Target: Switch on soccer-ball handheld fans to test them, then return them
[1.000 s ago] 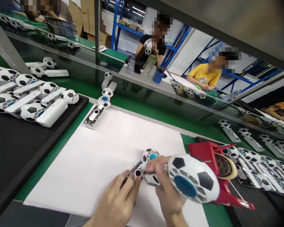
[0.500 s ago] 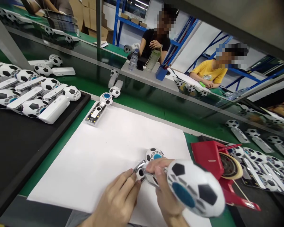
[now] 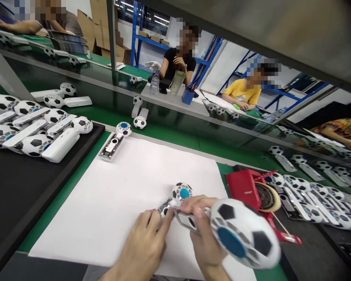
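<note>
Over the white sheet (image 3: 111, 210), our right hand (image 3: 206, 236) grips a football-patterned device (image 3: 247, 234) by its narrow body, the ball end jutting out to the right. Our left hand (image 3: 144, 242) bends its fingers onto the body of a second device (image 3: 182, 191), whose ball lies just beyond our two hands; we cannot tell whether that hand grips it or merely touches it. Farther out, we have a third device (image 3: 112, 146) at the sheet's upper left corner, its circuit board showing. To our right stands a red tape dispenser (image 3: 242, 189), with rows of similar devices (image 3: 296, 203) past it. On our left, a black tray (image 3: 20, 191) carries more devices (image 3: 36, 144).
</note>
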`<state>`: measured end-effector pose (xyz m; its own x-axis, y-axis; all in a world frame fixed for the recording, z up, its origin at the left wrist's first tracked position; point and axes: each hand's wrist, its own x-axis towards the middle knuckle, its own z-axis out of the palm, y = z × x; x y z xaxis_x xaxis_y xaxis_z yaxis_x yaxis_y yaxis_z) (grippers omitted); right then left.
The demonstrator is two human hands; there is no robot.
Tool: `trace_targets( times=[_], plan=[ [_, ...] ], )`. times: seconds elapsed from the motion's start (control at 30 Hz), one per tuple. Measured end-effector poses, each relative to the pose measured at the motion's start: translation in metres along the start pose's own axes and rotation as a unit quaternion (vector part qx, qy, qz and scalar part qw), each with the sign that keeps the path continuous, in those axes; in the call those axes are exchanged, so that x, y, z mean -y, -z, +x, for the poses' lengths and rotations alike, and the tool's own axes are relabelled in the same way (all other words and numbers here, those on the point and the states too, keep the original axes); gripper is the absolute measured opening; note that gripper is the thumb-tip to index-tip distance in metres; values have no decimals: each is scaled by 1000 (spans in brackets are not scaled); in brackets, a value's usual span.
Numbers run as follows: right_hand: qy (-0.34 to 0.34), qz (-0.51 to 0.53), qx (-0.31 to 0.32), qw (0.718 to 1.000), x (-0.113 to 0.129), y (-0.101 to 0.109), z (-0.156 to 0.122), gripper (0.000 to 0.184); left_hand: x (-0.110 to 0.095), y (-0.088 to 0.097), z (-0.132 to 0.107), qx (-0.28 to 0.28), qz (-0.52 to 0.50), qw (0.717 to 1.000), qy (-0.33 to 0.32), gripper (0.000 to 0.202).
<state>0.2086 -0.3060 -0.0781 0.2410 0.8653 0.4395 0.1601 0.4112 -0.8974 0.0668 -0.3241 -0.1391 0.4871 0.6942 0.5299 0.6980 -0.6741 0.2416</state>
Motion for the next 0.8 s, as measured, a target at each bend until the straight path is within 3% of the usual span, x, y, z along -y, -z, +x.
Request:
trace_targets(
  times=[0.1,0.2,0.4,0.5,0.57,0.67,0.73,0.8],
  plan=[
    [55,1,-6,998,13,11,6,7,-6,0,7,48,49,997,20,64],
    [83,0,-15,996,20,23,12,5,-9,0,7,48,50,997,16,62],
    [116,-7,25,993,27,43,22,5,-4,2,0,64,46,997,-3,57],
    [60,60,21,996,33,47,26,8,-2,5,0,61,22,998,-8,53],
    [32,78,-15,996,37,44,37,11,-4,8,5,91,-5,995,38,44],
    [-17,90,-89,992,39,33,78,18,-11,11,25,174,-40,971,160,37],
    [-87,147,-104,980,34,25,120,22,-13,12,42,230,-68,945,221,59],
    [-159,167,-104,968,21,18,168,14,-12,12,58,276,-115,919,257,80]
  ],
)
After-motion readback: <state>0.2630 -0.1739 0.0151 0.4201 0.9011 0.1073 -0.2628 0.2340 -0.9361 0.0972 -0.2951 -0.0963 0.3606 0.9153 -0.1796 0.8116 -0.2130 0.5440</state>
